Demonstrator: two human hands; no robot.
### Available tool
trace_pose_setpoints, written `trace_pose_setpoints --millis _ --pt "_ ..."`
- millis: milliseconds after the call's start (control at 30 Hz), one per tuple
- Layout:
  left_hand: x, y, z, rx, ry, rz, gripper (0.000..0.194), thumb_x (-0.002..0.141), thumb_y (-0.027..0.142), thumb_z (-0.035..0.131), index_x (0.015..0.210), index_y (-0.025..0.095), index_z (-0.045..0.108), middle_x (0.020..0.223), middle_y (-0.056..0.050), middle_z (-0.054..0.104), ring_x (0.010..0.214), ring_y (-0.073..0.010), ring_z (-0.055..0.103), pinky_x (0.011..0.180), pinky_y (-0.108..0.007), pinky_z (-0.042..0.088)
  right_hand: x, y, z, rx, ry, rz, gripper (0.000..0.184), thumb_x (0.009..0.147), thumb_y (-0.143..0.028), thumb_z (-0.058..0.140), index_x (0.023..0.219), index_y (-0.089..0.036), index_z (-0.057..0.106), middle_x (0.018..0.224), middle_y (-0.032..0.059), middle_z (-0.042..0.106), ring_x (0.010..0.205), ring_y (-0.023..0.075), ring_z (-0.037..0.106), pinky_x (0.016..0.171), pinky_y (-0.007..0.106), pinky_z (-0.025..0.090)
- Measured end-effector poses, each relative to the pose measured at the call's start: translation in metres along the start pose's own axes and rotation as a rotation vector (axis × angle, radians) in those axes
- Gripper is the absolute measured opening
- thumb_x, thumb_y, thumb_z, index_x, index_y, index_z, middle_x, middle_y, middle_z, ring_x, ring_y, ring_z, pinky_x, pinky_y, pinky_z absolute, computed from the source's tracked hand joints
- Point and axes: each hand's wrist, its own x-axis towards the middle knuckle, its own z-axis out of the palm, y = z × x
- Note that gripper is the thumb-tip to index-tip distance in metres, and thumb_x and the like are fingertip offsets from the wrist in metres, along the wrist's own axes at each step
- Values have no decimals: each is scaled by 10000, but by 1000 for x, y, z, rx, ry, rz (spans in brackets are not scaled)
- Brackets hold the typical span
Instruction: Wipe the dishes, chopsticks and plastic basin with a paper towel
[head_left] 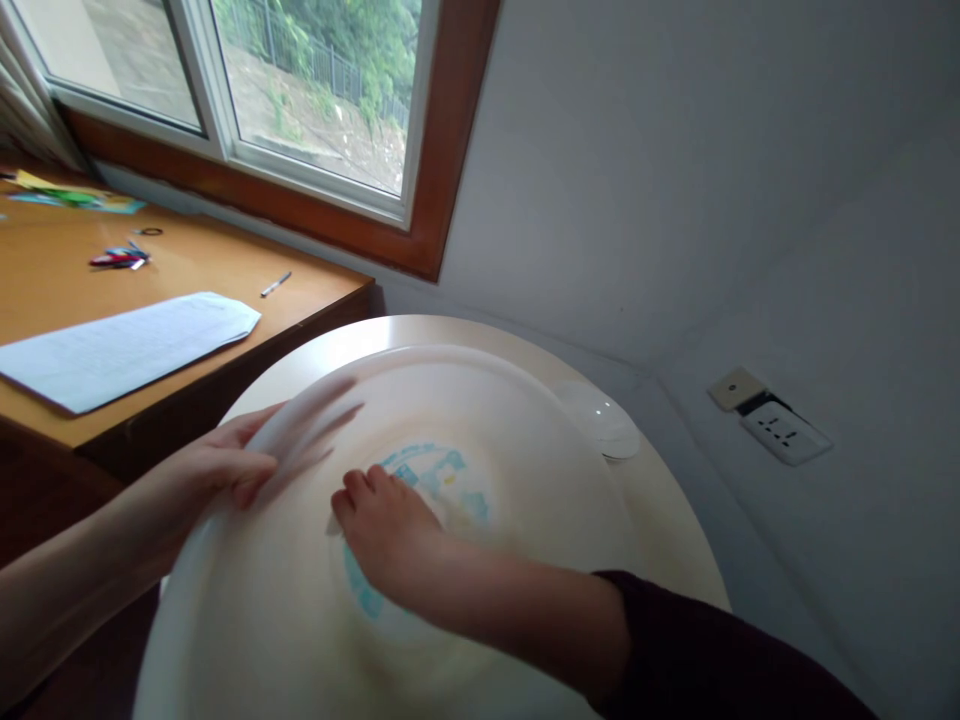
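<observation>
A large, round, translucent white cover [285, 610], like a ceiling-lamp shade, stands tilted in front of me. Faded blue print shows around its middle. My left hand [232, 465] grips its left rim, thumb on the near side; the other fingers show through as shadows behind it. At the centre, over the print, is my right hand [390, 530], fingers curled against the surface. A small greyish bit shows below its fingertips, too little to name. Behind the cover is a round, cream-coloured tabletop [397, 328].
A clear, shiny disc [611, 430] lies at the tabletop's right. On the wooden desk [202, 265] at left are a folded paper sheet [135, 340], a pen [275, 285] and a small cluster of items [120, 258]. A wall socket [784, 432] is at right, a window [322, 100] above.
</observation>
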Motion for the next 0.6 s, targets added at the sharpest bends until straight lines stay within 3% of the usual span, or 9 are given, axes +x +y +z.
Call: trace_pose_setpoints --millis 133,267,367,500,600 --pt "0 6 -1 -50 -52 -77 849 359 51 530 1157 330 612 943 14 736 832 -251 683 517 -164 530 -5 40 1 -23 10 163 326 836 -38 399 1142 -31 512 1178 199 526 1103 258 486 888 386 466" --pt "4 5 -2 -22 -44 -80 816 373 66 533 1145 317 617 934 11 738 881 -244 676 557 -153 533 -23 48 19 72 29 241 533 807 -18 391 1330 42 303 1428 261 270 1344 314 226 1076 472 277" --pt "6 4 -1 -3 -48 -83 784 388 87 552 1135 311 624 964 -2 733 854 -264 681 517 -184 540 -43 29 25 202 -25 52 666 788 -69 461 1370 86 178 1457 298 153 1369 350 116 1100 482 216" --pt "6 5 0 27 -10 -70 774 400 108 560 1145 309 619 1015 -4 719 841 -274 683 541 -217 562 -61 1 16 327 5 -300 509 922 -173 319 1399 -27 219 1484 159 229 1384 218 138 1136 357 157" --pt "2 6 2 50 4 -65 797 409 126 561 1182 321 593 975 -3 728 811 -277 687 566 -248 573 -54 7 16 335 16 -334 470 956 -202 251 1402 -55 232 1492 115 229 1386 176 125 1143 329 122"
